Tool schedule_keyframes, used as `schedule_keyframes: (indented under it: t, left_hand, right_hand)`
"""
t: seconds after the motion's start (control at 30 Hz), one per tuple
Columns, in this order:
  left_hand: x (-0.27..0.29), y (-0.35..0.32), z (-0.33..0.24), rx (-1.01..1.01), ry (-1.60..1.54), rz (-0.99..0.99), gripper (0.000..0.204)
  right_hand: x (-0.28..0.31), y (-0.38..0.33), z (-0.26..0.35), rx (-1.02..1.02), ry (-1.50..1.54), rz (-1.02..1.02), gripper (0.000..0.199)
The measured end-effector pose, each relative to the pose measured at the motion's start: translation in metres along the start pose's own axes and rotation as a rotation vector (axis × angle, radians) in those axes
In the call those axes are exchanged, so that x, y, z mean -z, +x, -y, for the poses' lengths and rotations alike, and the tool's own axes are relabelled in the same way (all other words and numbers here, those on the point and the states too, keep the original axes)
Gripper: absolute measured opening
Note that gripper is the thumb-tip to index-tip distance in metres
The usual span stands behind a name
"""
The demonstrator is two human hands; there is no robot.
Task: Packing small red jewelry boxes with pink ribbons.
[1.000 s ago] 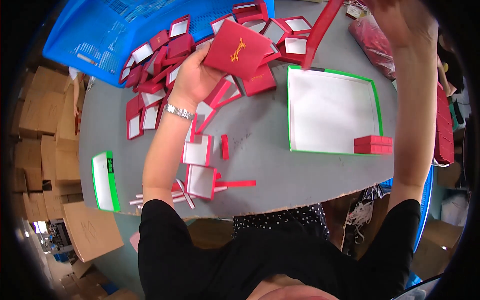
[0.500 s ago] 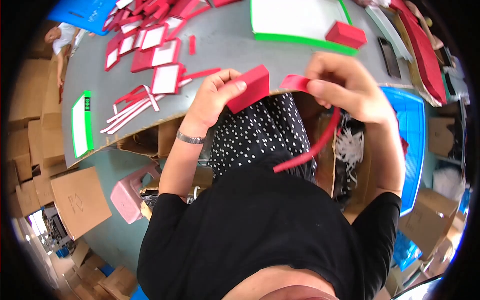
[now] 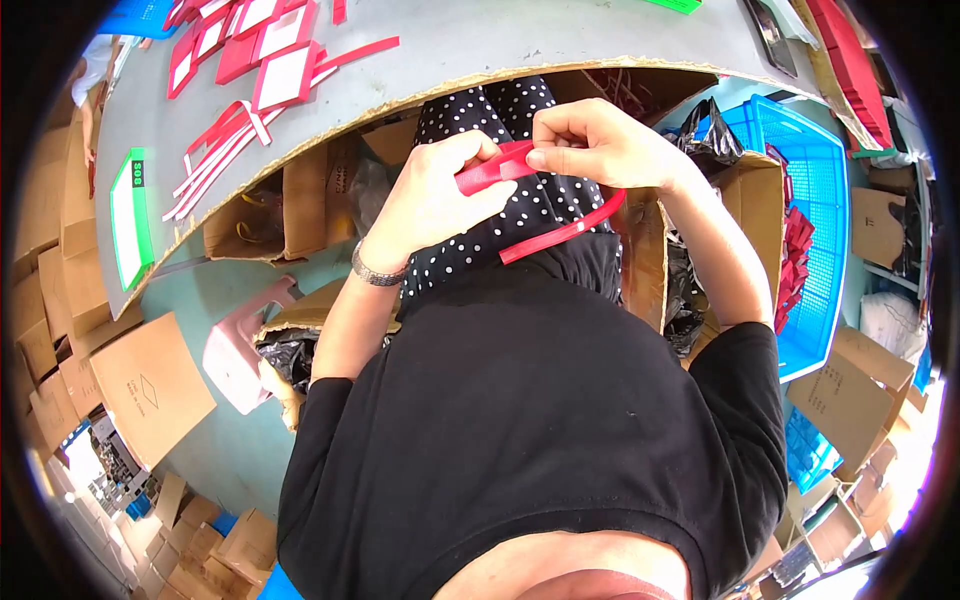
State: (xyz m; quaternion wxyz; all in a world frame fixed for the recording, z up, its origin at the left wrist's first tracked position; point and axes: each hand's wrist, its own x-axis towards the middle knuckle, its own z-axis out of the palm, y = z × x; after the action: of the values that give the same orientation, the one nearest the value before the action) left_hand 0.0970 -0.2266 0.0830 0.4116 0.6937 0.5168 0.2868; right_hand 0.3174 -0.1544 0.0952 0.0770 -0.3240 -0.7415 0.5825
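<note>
Over my lap, just off the table's near edge, my left hand [image 3: 436, 190] is closed around a small red box [image 3: 482, 178], its long narrow side turned up. My right hand [image 3: 605, 145] pinches a red strip [image 3: 562, 236] between thumb and fingers. One end of that strip lies against the box's upper side, while the rest curls down below my right hand toward my shirt. Much of the box is hidden by my left fingers.
On the grey table [image 3: 440, 38] several red boxes with white faces [image 3: 285, 78] lie at left, beside loose red-and-white strips [image 3: 222, 160] and a green-edged white panel [image 3: 132, 220]. A blue crate [image 3: 815, 250] with red pieces stands at right. Below left is a pink stool [image 3: 232, 350].
My right hand has moved left and brought the strip's end onto the box. My left hand has turned the box. The view has tilted down, so the table sits higher.
</note>
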Motion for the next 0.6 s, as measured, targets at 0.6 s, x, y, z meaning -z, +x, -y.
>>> schedule_keyframes:
  t: [0.6]
  left_hand:
    - [0.002, -0.001, 0.011, -0.053, 0.012, -0.003, 0.021]
  right_hand:
    - [-0.006, 0.013, 0.001, 0.043, -0.121, -0.049, 0.027]
